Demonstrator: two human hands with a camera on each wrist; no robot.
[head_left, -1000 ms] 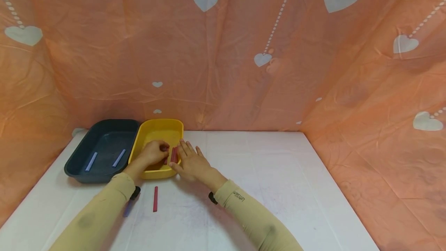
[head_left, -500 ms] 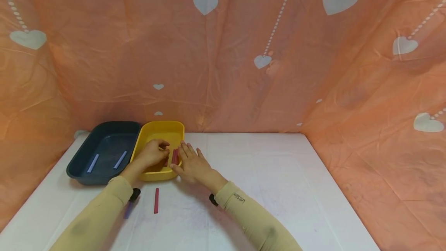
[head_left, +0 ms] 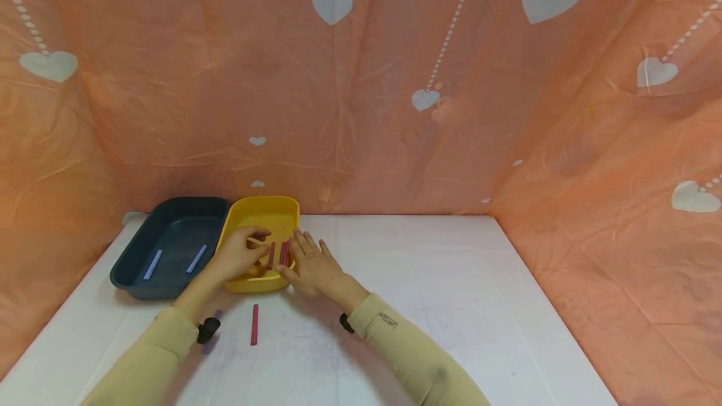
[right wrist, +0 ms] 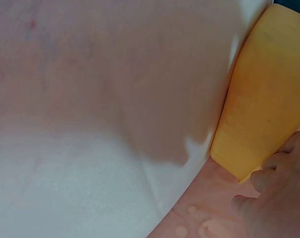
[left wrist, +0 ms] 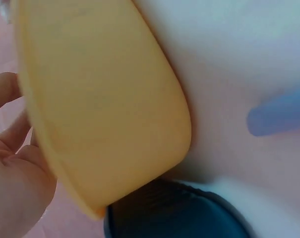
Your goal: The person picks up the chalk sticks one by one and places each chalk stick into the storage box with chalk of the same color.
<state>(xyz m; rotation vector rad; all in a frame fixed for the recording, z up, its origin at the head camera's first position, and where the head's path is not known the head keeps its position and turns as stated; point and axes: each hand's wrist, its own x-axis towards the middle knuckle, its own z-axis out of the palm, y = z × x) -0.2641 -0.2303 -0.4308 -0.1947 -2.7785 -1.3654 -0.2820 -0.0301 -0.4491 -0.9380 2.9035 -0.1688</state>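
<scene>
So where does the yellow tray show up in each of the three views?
Head: yellow tray lower left, between both hands.
Left wrist: fills upper left, seen from outside.
Right wrist: right edge, one corner.
Shared landmark: the dark tray beside it, also at the left-wrist view's bottom.

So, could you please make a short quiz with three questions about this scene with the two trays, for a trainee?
1. True or false: the dark tray holds two pale blue sticks.
2. Which tray is the left hand over?
A. dark
B. yellow
C. neither
3. Fill in: a red stick lies on the white ____ in front of the yellow tray.

Key:
1. True.
2. B; the right hand rests flat against that tray's right side.
3. table.
</scene>
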